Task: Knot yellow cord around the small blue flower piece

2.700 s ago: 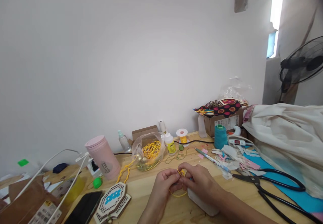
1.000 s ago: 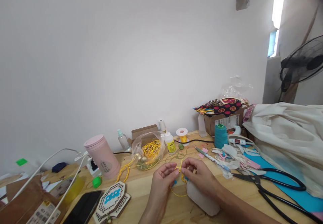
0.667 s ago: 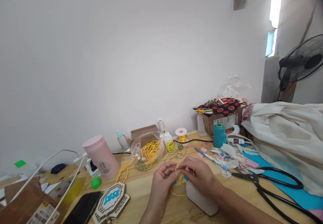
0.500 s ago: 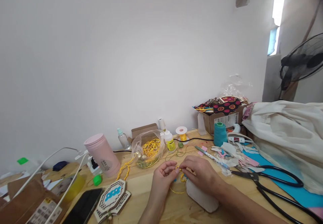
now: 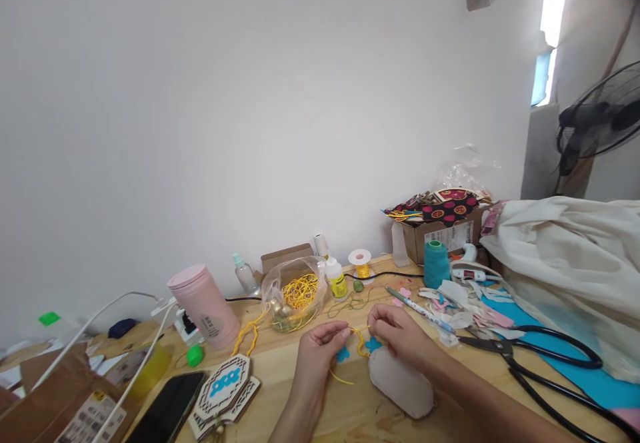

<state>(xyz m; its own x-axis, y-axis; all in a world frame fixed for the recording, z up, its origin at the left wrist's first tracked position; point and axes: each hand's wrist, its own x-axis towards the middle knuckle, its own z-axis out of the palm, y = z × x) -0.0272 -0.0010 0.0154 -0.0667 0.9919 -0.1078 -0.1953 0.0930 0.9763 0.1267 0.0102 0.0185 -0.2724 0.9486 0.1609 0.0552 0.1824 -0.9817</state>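
Note:
A yellow cord (image 5: 361, 344) is stretched between my two hands above the wooden table. My left hand (image 5: 320, 356) pinches it between thumb and forefinger, and a loose tail hangs below that hand. On the other side my right hand (image 5: 397, 331) pinches the cord with its fingers curled in. Part of the cord dangles in a loop between them. Two blue flower cut-outs, one by the left thumb (image 5: 343, 354) and one by the right fingers (image 5: 373, 344), show near the cord. Beneath my right hand lies a pale, rounded flat piece (image 5: 401, 382).
Large black scissors (image 5: 505, 348), paper scraps and a pen (image 5: 417, 310) lie to the right. Behind stand a glue bottle (image 5: 336, 279), a yellow cord spool (image 5: 361, 266) and a bag of yellow cord (image 5: 300, 293). Left are a pink tumbler (image 5: 204, 306), a phone (image 5: 167, 408) and octagonal wooden ornaments (image 5: 223, 388).
My hands have drawn apart from close together, pulling the yellow cord between them. The blue flower cut-outs now show more fully.

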